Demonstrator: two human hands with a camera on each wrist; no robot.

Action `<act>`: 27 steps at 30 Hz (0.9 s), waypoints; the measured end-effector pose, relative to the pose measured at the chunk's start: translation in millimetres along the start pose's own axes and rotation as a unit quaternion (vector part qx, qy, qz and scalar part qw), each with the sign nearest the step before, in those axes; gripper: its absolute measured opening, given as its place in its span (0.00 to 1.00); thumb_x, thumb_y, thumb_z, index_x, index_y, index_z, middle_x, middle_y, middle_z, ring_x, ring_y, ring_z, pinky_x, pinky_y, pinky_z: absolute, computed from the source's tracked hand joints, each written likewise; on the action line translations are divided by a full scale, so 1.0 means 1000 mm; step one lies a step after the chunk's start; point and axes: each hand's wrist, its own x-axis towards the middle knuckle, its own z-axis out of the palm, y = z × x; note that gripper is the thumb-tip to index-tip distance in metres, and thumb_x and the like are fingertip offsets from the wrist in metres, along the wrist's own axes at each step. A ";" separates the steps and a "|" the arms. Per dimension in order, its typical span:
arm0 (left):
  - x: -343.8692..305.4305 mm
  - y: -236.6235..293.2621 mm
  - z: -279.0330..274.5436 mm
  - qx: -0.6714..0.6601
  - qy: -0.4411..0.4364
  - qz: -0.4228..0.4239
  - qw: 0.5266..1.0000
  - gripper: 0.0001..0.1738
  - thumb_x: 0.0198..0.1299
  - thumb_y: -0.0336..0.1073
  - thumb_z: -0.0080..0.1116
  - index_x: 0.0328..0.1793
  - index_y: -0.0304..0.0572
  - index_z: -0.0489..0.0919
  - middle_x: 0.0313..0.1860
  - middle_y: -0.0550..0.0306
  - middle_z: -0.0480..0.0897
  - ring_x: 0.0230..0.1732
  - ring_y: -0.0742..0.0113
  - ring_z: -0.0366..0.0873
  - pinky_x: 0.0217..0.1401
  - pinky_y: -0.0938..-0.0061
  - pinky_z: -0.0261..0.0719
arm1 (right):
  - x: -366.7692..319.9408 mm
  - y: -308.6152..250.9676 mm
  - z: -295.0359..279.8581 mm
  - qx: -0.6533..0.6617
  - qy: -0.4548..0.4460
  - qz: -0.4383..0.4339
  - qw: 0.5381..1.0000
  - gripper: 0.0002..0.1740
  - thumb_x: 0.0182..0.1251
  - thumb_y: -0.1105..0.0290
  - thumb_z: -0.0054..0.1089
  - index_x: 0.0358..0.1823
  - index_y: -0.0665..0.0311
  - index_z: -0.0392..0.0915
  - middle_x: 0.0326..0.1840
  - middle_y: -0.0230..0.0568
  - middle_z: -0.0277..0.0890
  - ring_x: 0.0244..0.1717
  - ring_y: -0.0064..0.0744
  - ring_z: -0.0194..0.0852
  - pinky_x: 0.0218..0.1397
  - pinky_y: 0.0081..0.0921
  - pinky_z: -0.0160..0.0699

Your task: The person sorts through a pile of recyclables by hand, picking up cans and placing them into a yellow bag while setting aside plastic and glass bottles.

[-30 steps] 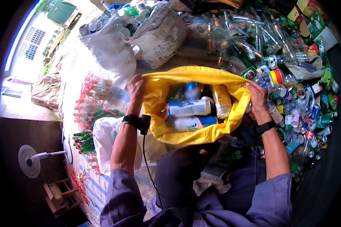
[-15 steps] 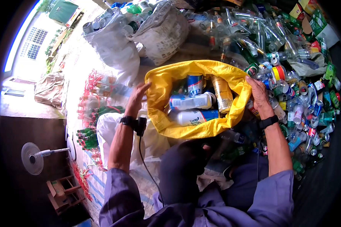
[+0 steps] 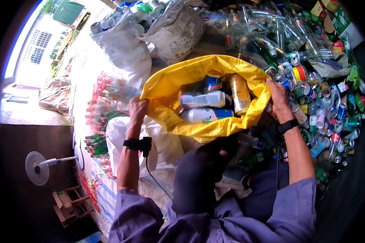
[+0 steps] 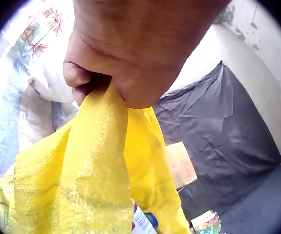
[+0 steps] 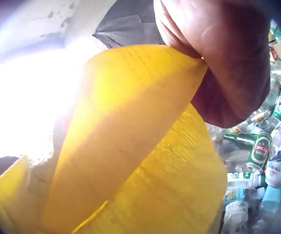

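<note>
A yellow woven sack (image 3: 207,131) is held with its mouth spread wide; inside lie several cans, among them a white and blue can (image 3: 205,100) and a gold can (image 3: 240,93). The left hand (image 3: 138,108) grips the sack's left rim, and the left wrist view has its curled fingers (image 4: 82,80) pinching a fold of the yellow cloth (image 4: 94,161). On the opposite rim, the right hand (image 3: 278,97) pinches the edge; in the right wrist view that hand (image 5: 218,53) holds the cloth (image 5: 131,112) drawn to a point.
Loose cans and bottles (image 3: 322,121) are heaped at the right, with glass bottles (image 3: 280,34) at the top right. White filled sacks (image 3: 174,34) stand at the top. Bundled green bottles (image 3: 95,145), a fan (image 3: 37,168) and a wooden stool (image 3: 71,204) are at the left.
The left hand loosened on the rim half a second ago, then gripped it again and moved left and down. The sack's mouth has widened to the left and shifted slightly up in view.
</note>
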 end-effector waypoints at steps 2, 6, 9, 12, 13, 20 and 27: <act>0.003 0.006 -0.013 -0.045 0.029 -0.004 0.999 0.11 0.54 0.32 0.62 0.39 0.31 0.86 0.28 0.62 0.84 0.29 0.74 0.78 0.35 0.74 0.76 | 0.003 0.001 -0.005 0.011 0.016 -0.005 1.000 0.19 0.71 0.59 0.65 0.49 0.72 0.83 0.45 0.36 0.83 0.45 0.26 0.80 0.52 0.25 0.77; 0.003 0.007 -0.015 0.080 0.037 0.009 0.996 0.14 0.52 0.31 0.62 0.44 0.32 0.85 0.31 0.55 0.85 0.29 0.67 0.81 0.38 0.71 0.79 | 0.004 0.006 -0.003 -0.002 0.007 0.001 1.000 0.19 0.71 0.60 0.65 0.48 0.71 0.83 0.45 0.37 0.83 0.46 0.26 0.79 0.52 0.25 0.77; -0.018 0.064 -0.010 0.153 0.023 0.101 0.983 0.28 0.54 0.37 0.64 0.62 0.40 0.79 0.55 0.38 0.83 0.56 0.43 0.80 0.61 0.55 0.76 | -0.003 0.000 0.007 -0.003 -0.001 0.005 1.000 0.19 0.71 0.59 0.64 0.48 0.71 0.83 0.44 0.37 0.83 0.45 0.25 0.80 0.52 0.24 0.77; -0.022 0.095 0.006 0.216 0.014 0.214 0.953 0.39 0.52 0.43 0.70 0.71 0.42 0.71 0.67 0.42 0.76 0.68 0.42 0.71 0.71 0.52 0.67 | -0.004 -0.002 0.012 -0.001 -0.016 0.003 1.000 0.19 0.71 0.60 0.64 0.48 0.71 0.83 0.44 0.37 0.83 0.45 0.25 0.81 0.51 0.23 0.77; -0.017 0.100 0.014 0.265 0.002 0.260 0.928 0.42 0.51 0.45 0.72 0.73 0.44 0.69 0.68 0.43 0.75 0.70 0.44 0.68 0.71 0.52 0.65 | -0.007 -0.005 0.014 -0.002 -0.016 0.000 1.000 0.18 0.71 0.60 0.64 0.48 0.72 0.83 0.44 0.37 0.84 0.44 0.25 0.81 0.51 0.23 0.77; 0.044 0.106 0.058 0.375 -0.049 0.258 0.889 0.29 0.55 0.46 0.67 0.61 0.45 0.73 0.50 0.47 0.83 0.56 0.48 0.79 0.61 0.49 0.67 | -0.005 -0.003 0.008 0.005 -0.032 0.002 0.999 0.19 0.72 0.61 0.65 0.48 0.73 0.83 0.45 0.38 0.84 0.45 0.24 0.82 0.50 0.21 0.78; 0.086 0.108 0.069 0.333 0.005 0.111 0.936 0.16 0.64 0.43 0.52 0.52 0.43 0.76 0.39 0.40 0.86 0.44 0.39 0.85 0.50 0.46 0.77 | -0.005 -0.001 0.014 0.038 -0.034 0.025 0.998 0.18 0.72 0.61 0.64 0.50 0.72 0.83 0.45 0.36 0.85 0.44 0.24 0.82 0.50 0.21 0.78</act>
